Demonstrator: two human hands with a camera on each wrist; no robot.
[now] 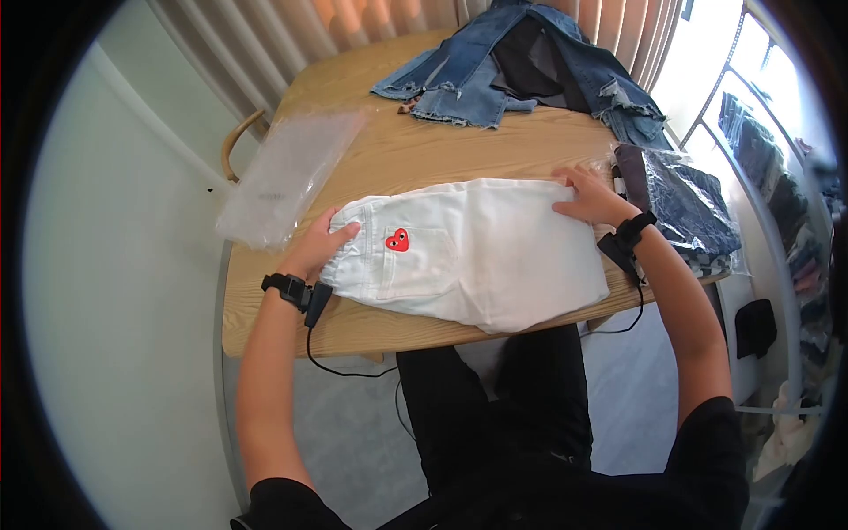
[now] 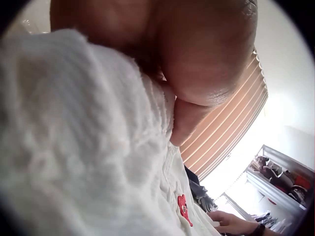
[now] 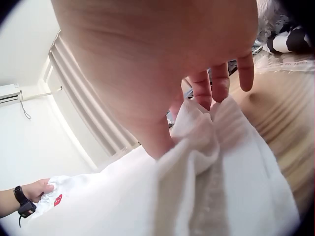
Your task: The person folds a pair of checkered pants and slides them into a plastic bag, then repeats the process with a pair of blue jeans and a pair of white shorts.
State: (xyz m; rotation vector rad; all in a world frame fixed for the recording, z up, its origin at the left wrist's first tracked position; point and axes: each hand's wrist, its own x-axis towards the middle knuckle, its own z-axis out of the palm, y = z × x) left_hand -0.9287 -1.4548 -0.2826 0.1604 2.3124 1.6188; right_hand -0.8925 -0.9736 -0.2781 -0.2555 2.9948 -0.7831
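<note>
White folded trousers (image 1: 530, 256) lie across the table in front of me, waistband to the left. A red heart patch (image 1: 397, 240) with two eyes sits on their pocket. My left hand (image 1: 311, 247) grips the gathered elastic waistband (image 1: 351, 256), thumb on top and fingers underneath. At the far right corner, my right hand (image 1: 594, 199) pinches the folded end between thumb and fingers. The right wrist view shows the fabric layers (image 3: 197, 132) bunched up between that thumb and the fingertips.
A clear plastic bag (image 1: 287, 177) lies at the left of the wooden table (image 1: 353, 331). Blue jeans (image 1: 481, 79) are heaped at the back. Dark clothing in clear packaging (image 1: 680, 199) sits close beyond my right hand. Shelves with clothes (image 1: 760, 132) stand to the right.
</note>
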